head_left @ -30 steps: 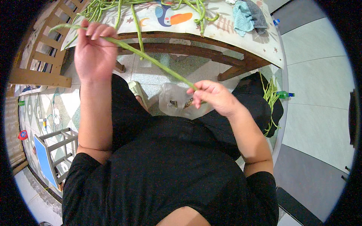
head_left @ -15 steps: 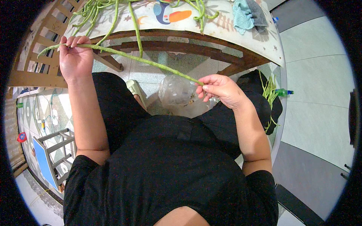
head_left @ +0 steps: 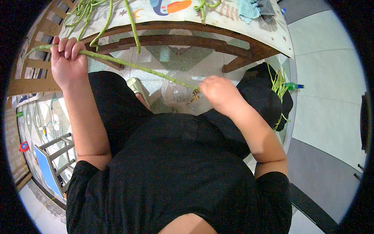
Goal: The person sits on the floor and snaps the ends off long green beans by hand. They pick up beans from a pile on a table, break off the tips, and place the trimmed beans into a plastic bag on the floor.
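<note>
A long green bean [head_left: 136, 67] stretches slantwise between my hands above my lap. My left hand [head_left: 69, 62], raised at the left, is closed around it near one end, and a thin tip sticks out past the fingers. At the lower right end of the bean, my right hand [head_left: 220, 93] is closed with its knuckles up. It is slightly blurred, and its fingertips are hidden. Behind it, a clear plastic bag [head_left: 175, 91] with small brownish bits stands on the floor between my legs. More long beans [head_left: 83, 15] lie on the table, some hanging over its front edge.
The table [head_left: 222, 27] has a printed white cover, with a blue-grey cloth [head_left: 249, 11] at its right. A bunch of thin long beans [head_left: 279, 84] lies over my right knee, beside a green bottle [head_left: 292, 86]. A wooden slatted chair [head_left: 33, 86] and a blue-topped stool [head_left: 48, 171] stand at left.
My right hand has turned from a visible fingertip pinch to knuckles up at the bean's end. My left hand has shifted slightly left and up in view. The view has tilted a little.
</note>
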### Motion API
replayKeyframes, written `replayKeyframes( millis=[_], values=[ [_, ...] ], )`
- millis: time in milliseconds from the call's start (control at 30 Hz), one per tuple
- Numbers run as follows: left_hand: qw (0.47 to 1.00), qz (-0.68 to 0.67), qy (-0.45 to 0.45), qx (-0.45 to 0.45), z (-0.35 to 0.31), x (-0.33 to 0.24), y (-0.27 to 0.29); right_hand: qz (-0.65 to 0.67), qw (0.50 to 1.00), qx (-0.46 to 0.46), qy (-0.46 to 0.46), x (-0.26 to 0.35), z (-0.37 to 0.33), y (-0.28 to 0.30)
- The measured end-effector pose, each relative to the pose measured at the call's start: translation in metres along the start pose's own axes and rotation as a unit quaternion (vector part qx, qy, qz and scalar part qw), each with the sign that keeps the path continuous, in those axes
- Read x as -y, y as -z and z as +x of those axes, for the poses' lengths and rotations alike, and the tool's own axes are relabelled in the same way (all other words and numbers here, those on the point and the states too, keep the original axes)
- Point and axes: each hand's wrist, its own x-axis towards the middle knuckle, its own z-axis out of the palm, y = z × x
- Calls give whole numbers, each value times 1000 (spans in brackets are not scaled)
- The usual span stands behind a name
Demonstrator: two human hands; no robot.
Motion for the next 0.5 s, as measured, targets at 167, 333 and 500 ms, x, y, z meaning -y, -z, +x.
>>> replayKeyframes(
  millis=[167,333,500],
  values=[
    [1000,5,-9,12,2,0,-5,-30,988,112,101,-1,-1,-11],
    [999,-20,-10,22,7,-27,-15,22,980,181,79,-33,-9,-34],
    [995,3,81,60,-14,4,-37,135,933,331,-39,-36,20,-57]
  ],
)
